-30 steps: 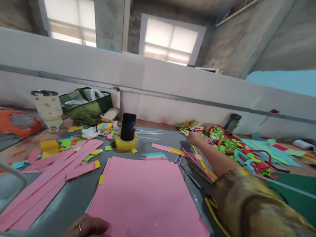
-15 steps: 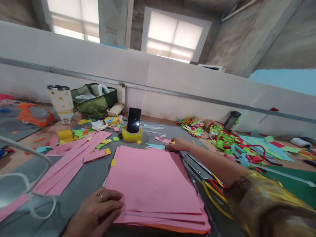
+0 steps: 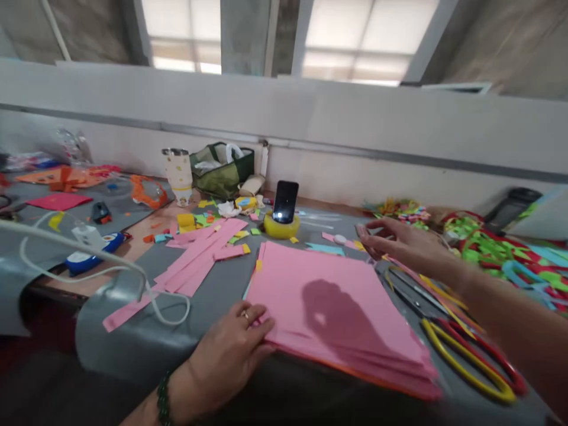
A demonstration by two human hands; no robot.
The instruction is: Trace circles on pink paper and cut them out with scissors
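Observation:
A stack of pink paper sheets (image 3: 284, 284) lies at the table's front edge, with an orange sheet showing underneath. My left hand (image 3: 235, 343), wearing a ring, rests its loosely bent fingers on the stack's near left corner. Above the far right corner, my right hand (image 3: 386, 236) hangs in the air, thumb and fingers apart; I see nothing in it. Its shadow falls across the top sheet. Right of the stack lie large scissors (image 3: 470, 361) with yellow and red handles. A small white round piece (image 3: 339, 239) and pink and yellow scraps lie just left of the right fingertips.
A phone (image 3: 285, 201) leans upright in a yellow tape roll (image 3: 281, 228). Long pink strips (image 3: 202, 254) lie to the left, near a looping white cable (image 3: 146, 284). A patterned tumbler (image 3: 177, 177) and green bag (image 3: 224, 171) stand behind. Colourful cuttings (image 3: 479, 236) crowd the right.
The view has swung left. My right hand has lifted off the scraps beyond the stack and drawn back, its fingers now spread. My left hand remains at the near left corner.

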